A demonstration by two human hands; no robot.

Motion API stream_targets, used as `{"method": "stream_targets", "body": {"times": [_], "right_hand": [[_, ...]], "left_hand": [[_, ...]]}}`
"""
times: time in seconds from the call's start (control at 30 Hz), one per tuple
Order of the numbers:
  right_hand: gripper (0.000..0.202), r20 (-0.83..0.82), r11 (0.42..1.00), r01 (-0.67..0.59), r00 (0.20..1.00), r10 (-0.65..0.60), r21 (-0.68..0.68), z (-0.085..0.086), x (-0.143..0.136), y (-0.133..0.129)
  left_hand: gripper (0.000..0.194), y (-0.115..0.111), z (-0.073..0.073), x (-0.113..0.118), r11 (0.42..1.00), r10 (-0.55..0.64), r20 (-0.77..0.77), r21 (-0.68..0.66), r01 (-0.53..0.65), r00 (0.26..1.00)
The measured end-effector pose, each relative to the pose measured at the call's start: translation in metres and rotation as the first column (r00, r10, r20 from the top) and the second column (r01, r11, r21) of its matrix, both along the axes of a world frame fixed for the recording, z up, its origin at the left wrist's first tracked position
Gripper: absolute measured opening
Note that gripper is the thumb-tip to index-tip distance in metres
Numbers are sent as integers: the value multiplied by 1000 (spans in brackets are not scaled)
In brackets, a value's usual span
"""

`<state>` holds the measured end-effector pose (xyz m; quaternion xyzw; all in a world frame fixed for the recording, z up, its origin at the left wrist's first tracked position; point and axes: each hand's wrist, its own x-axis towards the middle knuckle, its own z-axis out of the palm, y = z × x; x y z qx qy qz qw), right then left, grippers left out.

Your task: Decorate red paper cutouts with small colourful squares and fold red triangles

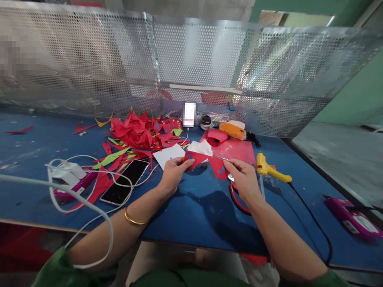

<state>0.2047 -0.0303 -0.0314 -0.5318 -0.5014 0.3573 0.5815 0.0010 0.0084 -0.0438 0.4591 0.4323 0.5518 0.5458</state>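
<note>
Both my hands hold a red cut-out piece (217,166) with blue dots, stretched between them just above the table. My left hand (173,173) pinches its left end between thumb and fingers. At the other end, my right hand (243,179) is closed on the piece; a thin, silvery sliver lies along the top edge there, too small to name. Red-handled scissors (236,201) lie under my right hand, partly hidden by it. Just behind the piece are a crumpled white sheet (201,147) and a flat white sheet (169,154).
A pile of red scraps (131,129) covers the back left. Nearer are a phone (125,181) and looping white cable (109,223) across my left arm. A yellow glue gun (271,169) with a black cord lies right, beyond it a purple power strip (351,217). Perforated metal panels (206,52) stand behind.
</note>
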Motion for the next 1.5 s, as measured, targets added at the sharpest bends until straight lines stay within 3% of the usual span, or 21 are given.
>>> {"method": "stream_targets", "body": {"times": [0.23,0.57,0.8,1.13,1.27,1.5], "right_hand": [[27,21,995,96,995,-97,40,3,5,1],[26,-42,992,116,993,-114,54,7,7,2],[28,-15,992,110,994,-109,59,4,8,3],[31,32,987,147,988,-149,66,7,7,3],[31,45,986,156,986,-159,65,5,8,3],[31,54,987,152,987,-155,57,5,8,3]], "left_hand": [[26,-1,3,0,999,-33,10,6,33,999],[35,7,3,-4,990,144,84,-17,-143,986],[36,7,5,-5,984,175,84,-47,-172,981],[46,7,9,-8,973,193,80,113,-201,978],[29,7,11,-9,972,190,59,127,-196,980],[30,7,9,-10,975,166,63,142,-174,984]]}}
